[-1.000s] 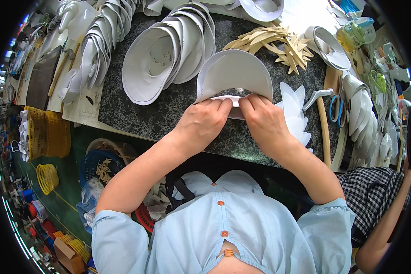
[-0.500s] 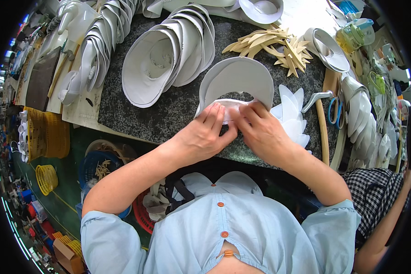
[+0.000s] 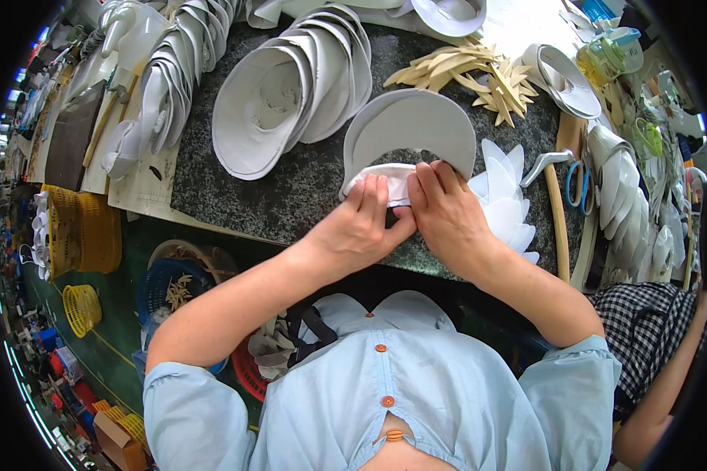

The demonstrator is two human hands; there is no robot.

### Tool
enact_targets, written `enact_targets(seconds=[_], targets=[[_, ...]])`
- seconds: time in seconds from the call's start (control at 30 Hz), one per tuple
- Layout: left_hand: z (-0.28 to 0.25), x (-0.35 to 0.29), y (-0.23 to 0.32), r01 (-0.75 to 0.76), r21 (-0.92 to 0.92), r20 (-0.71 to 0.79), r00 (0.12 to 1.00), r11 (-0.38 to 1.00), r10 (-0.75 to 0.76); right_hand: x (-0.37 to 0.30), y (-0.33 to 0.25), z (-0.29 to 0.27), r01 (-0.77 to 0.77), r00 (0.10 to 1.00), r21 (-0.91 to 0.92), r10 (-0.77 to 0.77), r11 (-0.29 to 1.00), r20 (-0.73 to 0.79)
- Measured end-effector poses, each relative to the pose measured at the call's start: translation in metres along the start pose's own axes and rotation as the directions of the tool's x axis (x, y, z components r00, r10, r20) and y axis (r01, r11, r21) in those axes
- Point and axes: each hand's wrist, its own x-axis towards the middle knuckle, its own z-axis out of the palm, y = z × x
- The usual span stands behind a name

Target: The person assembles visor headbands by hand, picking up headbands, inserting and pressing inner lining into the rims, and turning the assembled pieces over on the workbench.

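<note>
We press both hands on a white visor (image 3: 410,133) that lies on the dark stone slab (image 3: 291,196), straight ahead of us. Our left hand (image 3: 359,229) and right hand (image 3: 448,216) sit side by side at its near edge, fingers laid flat and pinching the folded white band (image 3: 391,179) between them; the curved brim reaches away from our fingertips. So both hands are closed on the visor, thumbs tucked beneath, out of sight.

To the left of the slab stands a yellow mesh basket (image 3: 82,228), with white pieces stacked just beside it. Lower down a blue basket (image 3: 169,286) holds pale tan scraps, and a smaller yellow basket (image 3: 81,308) sits on the green floor.

The visor is plain white, crescent-shaped, its brim smooth and matte, the band crumpled where we hold it. A nested stack of visors (image 3: 291,94) lies near it to the left, white petal-shaped cutouts (image 3: 504,196) touch our right hand, and tan strips (image 3: 467,71) lie beyond.
</note>
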Motion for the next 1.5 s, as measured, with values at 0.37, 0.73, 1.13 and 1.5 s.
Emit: enact_targets(seconds=[0.37,0.73,1.13,1.5], targets=[[-0.007,-0.007,-0.003,-0.07,-0.008,-0.042,0.997,0.998,0.07,0.007,0.005,-0.001,0.198,0.98,0.145,-0.194,0.969,-0.044],[-0.013,-0.003,-0.009,-0.065,0.096,0.032,0.998,0.993,0.062,0.002,0.009,0.014,0.193,0.97,0.16,-0.164,0.968,-0.177],[-0.086,0.035,-0.044,0.221,-0.729,-0.329,0.716,0.647,-0.615,0.008,0.03,-0.035,0.333,0.909,0.792,0.399,-0.512,-0.124],[-0.081,0.055,-0.027,0.12,-0.564,-0.214,0.934,0.817,-0.285,-0.023,0.041,-0.009,0.294,0.953,0.519,0.287,-0.802,-0.096]])
